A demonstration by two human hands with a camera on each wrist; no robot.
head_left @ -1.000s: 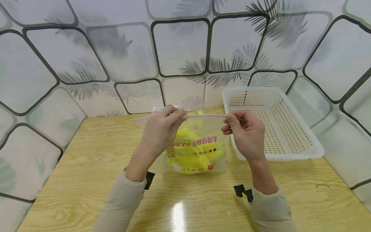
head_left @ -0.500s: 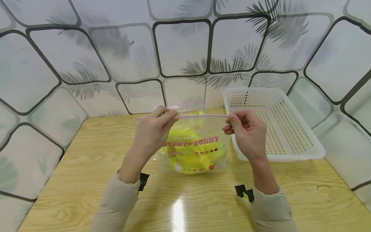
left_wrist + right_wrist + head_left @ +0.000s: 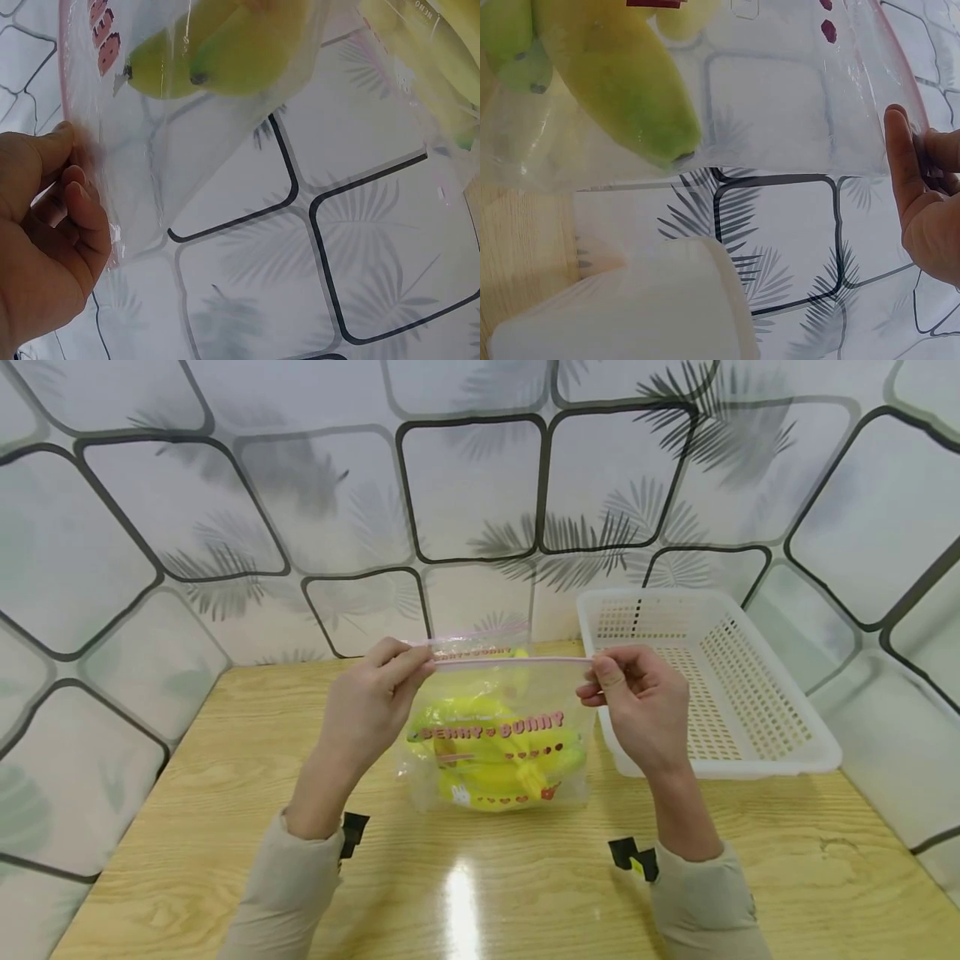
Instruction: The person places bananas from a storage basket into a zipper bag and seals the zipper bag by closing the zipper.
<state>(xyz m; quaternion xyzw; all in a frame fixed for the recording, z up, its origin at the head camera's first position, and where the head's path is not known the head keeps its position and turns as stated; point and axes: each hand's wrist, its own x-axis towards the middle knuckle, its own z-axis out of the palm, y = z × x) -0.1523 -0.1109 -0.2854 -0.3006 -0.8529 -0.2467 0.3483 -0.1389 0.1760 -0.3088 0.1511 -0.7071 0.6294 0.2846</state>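
A clear zip bag (image 3: 558, 693) with a pink zip strip and "Berry Bunny" lettering stands upright on the wooden table. Yellow bananas (image 3: 487, 770) with greenish tips fill its lower part. My left hand (image 3: 367, 702) pinches the zip strip towards its left end, and its bent fingers hide that corner. At the opposite end, my right hand (image 3: 643, 706) pinches the strip between thumb and fingers. The strip runs straight and taut between both hands. In the left wrist view, the left thumb and fingertips (image 3: 64, 139) meet at the pink edge of the bag.
Just behind stands a second zip bag (image 3: 480, 642) with the same print and yellow fruit inside. A white perforated basket (image 3: 787, 767) sits at the back right, close to my right hand. A patterned backdrop (image 3: 472, 485) encloses the table (image 3: 225, 760) at the back and sides.
My left hand has slid left along the zip strip, uncovering more of the strip and the lettering. My right hand keeps its hold on the right end, nearly still.
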